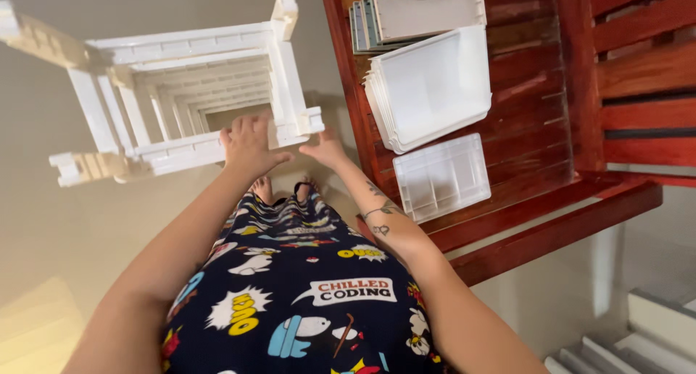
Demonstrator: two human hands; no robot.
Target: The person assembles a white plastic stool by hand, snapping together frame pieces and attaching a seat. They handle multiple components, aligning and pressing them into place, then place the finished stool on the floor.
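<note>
Patterned cloth, hands on slatted white plastic rack

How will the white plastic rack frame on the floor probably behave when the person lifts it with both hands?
The white rack frame looks like an open skeleton of thin plastic bars, so it is probably light for its size. Being tall and hollow, it may tip or twist somewhat. The left hand grips a lower corner and the right hand touches beside it, so a low grip might let the top sway.
</note>
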